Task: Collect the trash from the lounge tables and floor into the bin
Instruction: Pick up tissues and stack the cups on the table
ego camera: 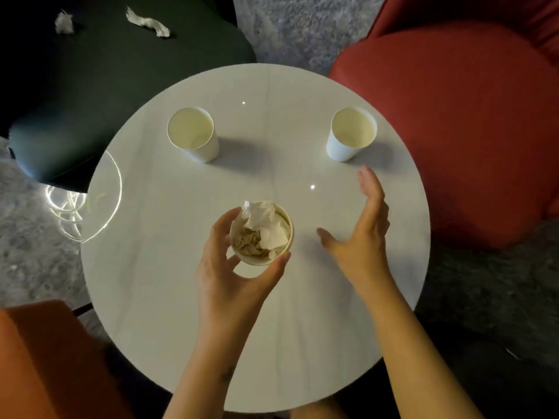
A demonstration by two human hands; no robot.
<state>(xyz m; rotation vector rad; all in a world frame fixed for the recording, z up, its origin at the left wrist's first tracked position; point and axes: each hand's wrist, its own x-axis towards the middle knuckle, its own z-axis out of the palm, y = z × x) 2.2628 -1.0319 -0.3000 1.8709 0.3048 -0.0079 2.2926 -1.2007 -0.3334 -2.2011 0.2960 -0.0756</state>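
My left hand point(230, 267) grips a white paper cup point(260, 234) stuffed with crumpled white and brown tissue, just above the round white table point(169, 297). My right hand point(360, 234) hovers open to the right of that cup, fingers straight, holding nothing. Two empty white paper cups stand upright at the far side of the table, the left cup point(193, 133) and the right cup point(351, 133). The right cup is just beyond my right fingertips. On a dark seat at the top left lie a crumpled tissue ball point(64, 22) and a twisted tissue strip point(148, 23).
A dark green chair point(90, 86) stands at the far left and a red armchair point(469, 131) at the right. An orange seat point(51, 358) sits at the near left. Grey carpet point(302, 28) surrounds the table.
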